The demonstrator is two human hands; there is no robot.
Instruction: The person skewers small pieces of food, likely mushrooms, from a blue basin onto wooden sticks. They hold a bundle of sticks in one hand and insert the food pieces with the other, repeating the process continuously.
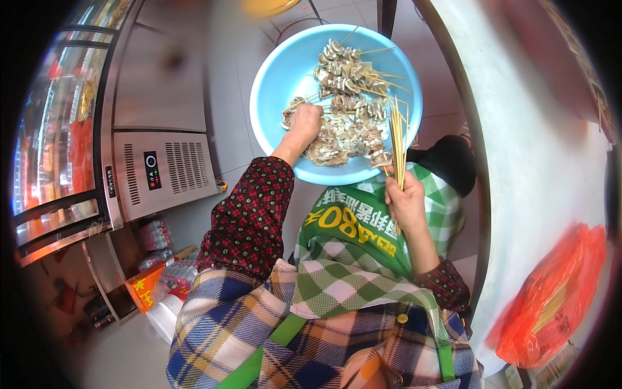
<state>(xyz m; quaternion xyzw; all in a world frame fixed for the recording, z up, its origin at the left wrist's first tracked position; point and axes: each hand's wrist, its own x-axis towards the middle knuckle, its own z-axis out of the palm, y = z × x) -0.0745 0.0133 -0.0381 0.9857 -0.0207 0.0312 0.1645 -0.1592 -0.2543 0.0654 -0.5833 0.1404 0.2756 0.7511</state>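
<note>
A light blue plastic basin stands before me, with loose greyish-white food slices in its lower middle. Several bamboo skewers threaded with such slices are heaped toward its far side. My left hand is inside the basin at the left, fingers curled beside a bunch of slices; its fingertips are hidden, so its grip is unclear. At the near right rim, my right hand grips a bundle of bare bamboo skewers. A skewered slice projects from beside that hand over the basin.
At the left stands a glass-fronted cabinet with a vented metal panel. Packaged goods and an orange box are below it. A white tabletop on the right holds a red plastic bag with sticks inside.
</note>
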